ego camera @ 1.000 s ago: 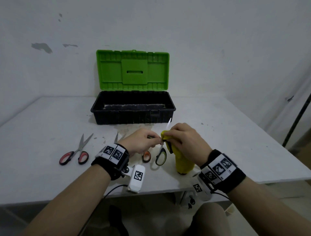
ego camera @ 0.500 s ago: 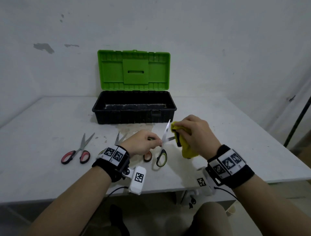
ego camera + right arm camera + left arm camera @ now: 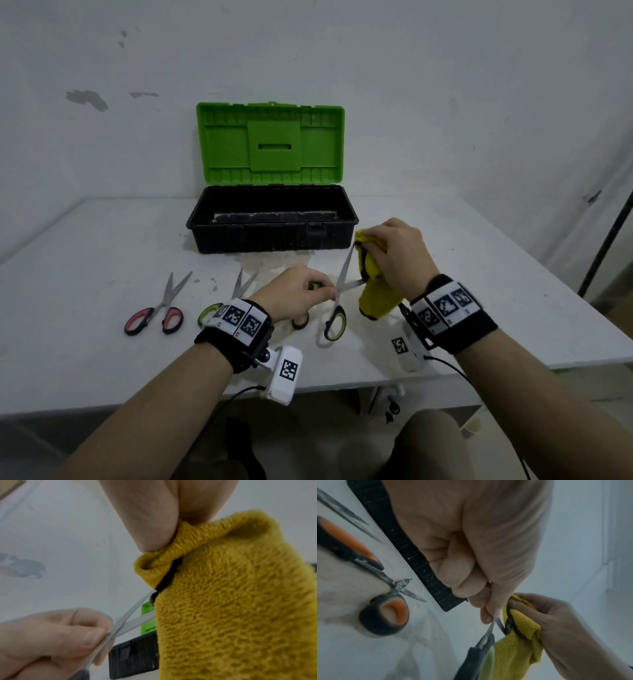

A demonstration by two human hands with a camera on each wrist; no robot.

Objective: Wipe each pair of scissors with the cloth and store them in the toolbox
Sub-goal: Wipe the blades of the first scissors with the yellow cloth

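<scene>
The left hand (image 3: 301, 294) is pinching the green-handled scissors (image 3: 337, 317) at the pivot, blades spread apart, while the right hand (image 3: 399, 257) is clamping the yellow cloth (image 3: 375, 298) around the upper blade's tip. Wiping of this pair looks underway, not finished. Three more pairs are lying on the worktop (image 3: 85, 257): red-handled scissors (image 3: 156, 313), a second green pair (image 3: 239, 291) and orange-handled scissors (image 3: 368, 588) under the left wrist. The toolbox (image 3: 272, 226) is sitting open just behind, apparently holding no scissors. Exposed blade edges are pointing toward the right-hand fingers; open worktop is lying to the right.
</scene>
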